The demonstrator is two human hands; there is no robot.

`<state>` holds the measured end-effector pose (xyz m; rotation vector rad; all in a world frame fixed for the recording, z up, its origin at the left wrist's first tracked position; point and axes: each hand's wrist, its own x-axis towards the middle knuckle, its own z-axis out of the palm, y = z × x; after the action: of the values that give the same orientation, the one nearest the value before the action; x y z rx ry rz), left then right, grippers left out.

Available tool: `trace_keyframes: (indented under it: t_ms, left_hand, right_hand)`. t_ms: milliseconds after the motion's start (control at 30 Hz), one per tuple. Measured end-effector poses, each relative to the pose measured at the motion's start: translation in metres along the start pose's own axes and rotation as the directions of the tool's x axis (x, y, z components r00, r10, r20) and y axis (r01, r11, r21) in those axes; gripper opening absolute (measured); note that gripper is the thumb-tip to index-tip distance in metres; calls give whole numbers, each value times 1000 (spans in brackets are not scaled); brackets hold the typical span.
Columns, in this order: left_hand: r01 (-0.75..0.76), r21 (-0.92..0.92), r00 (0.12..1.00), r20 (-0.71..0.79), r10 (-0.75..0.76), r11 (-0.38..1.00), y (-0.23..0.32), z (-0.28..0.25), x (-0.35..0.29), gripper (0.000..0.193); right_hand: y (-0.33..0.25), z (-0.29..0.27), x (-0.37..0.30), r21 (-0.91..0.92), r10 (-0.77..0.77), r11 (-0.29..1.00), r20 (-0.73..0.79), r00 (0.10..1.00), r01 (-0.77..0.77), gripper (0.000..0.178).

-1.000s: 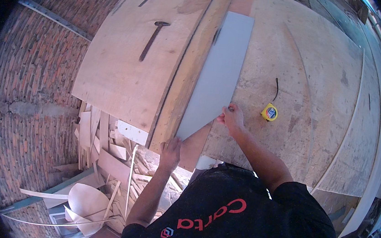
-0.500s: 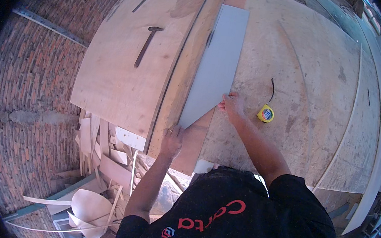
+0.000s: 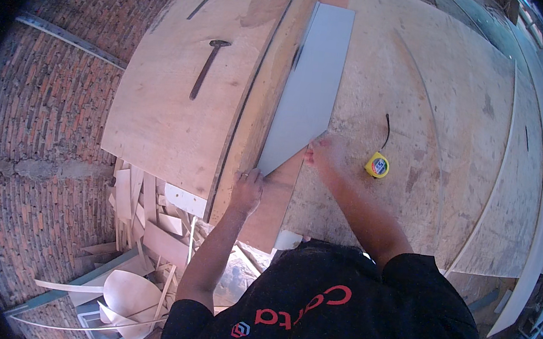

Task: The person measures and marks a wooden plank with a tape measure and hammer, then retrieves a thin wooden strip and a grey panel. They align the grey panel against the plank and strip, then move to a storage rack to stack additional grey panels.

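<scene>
A long pale grey-white panel with a slanted near end lies along the right side of a thick wooden beam. Beneath its near end shows a reddish-brown strip of board. My left hand is closed at the panel's pointed near corner, fingers bent against it beside the beam. At the slanted edge, close to its right-hand corner, my right hand has its fingers drawn together; it is slightly blurred, and whatever is between the fingertips is hidden. A yellow tape measure lies to the right of that hand.
A hammer and a second long-handled tool rest on the plywood sheet left of the beam. Wood offcuts are heaped below it, by a brick wall. A thin curved strip runs along the right.
The panel has slid slightly away from me along the beam, my left hand moving with it. My right hand has shifted left and nearer along the slanted edge.
</scene>
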<state>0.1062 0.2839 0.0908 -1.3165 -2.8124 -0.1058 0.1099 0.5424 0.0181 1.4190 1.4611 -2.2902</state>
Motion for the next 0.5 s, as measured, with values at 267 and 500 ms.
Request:
trace_keyframes:
  t_ms: [267,500]
  left_hand:
    - [3,19,999,38,-4,1000,-8,9,13,31]
    - [-34,52,998,-47,37,998,-6,4,30,19]
  right_hand:
    - [-7,37,-75,-134,19,991,156,988,2,18]
    - [-21,48,-38,-52,-46,997,37,998,48,18]
